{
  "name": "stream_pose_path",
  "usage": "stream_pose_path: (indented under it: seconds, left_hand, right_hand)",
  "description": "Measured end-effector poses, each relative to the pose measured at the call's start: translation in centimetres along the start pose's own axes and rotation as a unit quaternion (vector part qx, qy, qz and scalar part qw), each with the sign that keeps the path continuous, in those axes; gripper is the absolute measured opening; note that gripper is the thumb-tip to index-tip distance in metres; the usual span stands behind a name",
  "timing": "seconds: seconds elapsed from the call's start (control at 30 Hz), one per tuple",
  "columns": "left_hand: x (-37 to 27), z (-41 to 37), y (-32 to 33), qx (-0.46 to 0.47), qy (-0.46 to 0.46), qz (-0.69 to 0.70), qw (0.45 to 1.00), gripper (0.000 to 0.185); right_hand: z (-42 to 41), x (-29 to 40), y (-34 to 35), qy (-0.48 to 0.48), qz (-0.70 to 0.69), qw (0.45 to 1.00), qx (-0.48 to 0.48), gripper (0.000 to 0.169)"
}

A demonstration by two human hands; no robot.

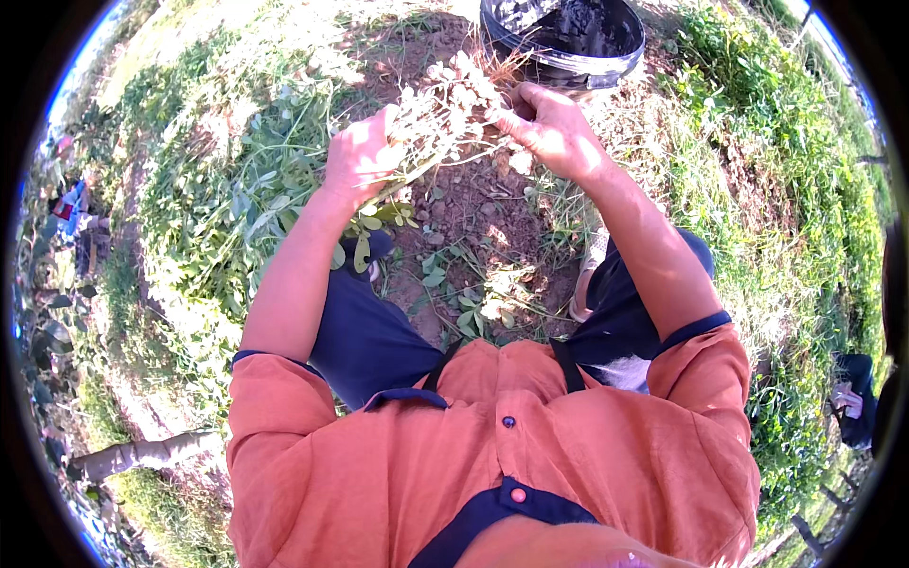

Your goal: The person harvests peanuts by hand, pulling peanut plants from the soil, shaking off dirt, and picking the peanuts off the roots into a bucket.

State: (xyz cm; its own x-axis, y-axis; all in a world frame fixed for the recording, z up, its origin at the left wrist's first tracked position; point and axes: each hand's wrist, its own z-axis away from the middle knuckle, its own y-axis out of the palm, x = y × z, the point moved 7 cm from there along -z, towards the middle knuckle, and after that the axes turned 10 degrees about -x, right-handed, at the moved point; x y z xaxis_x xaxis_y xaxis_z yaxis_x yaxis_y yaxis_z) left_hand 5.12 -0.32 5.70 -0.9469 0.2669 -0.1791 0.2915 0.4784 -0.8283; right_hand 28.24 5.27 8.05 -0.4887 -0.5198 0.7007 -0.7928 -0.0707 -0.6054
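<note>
My left hand (362,153) is closed around the stems of an uprooted bunch of peanut plants, whose leaves hang below the wrist. Pale roots and pods (454,106) of the bunch spread to the right of that hand, lit brightly by the sun. My right hand (543,128) is at the right side of the pods, thumb and fingers close to them; whether it pinches one cannot be told. Just beyond the right hand stands a black plastic bucket (596,71), its inside smeared with dirt.
Leafy plants (284,170) lie on the left of the bare soil (490,220) between my feet. Green weeds (788,142) grow at the right. A tree trunk or branch (142,454) is at the lower left. Dark cloth-like items (856,397) are at the right edge.
</note>
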Motion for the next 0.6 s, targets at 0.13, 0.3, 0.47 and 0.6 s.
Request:
stream_pose_path:
  seconds: [0.13, 0.3, 0.47, 0.6]
  left_hand:
    - [-0.2, -0.2, 0.5, 0.058, -0.028, 0.029, 0.997, 0.026]
    - [0.7, -0.7, 1.9, 0.127, -0.115, 0.076, 0.982, 0.025]
    - [2.5, -0.8, 4.2, 0.127, -0.154, 0.227, 0.953, 0.034]
    - [5.3, 1.2, 7.3, 0.128, -0.389, 0.545, 0.732, 0.047]
  right_hand:
    - [0.2, -3.2, 2.7, 0.123, -0.097, 0.987, 0.018, 0.055]
    - [-0.3, -4.4, 3.9, 0.215, -0.233, 0.946, 0.064, 0.034]
    - [0.2, -4.5, 4.8, 0.357, -0.5, 0.788, 0.047, 0.016]
    - [0.0, -3.7, 5.1, 0.317, -0.619, 0.71, 0.109, 0.017]
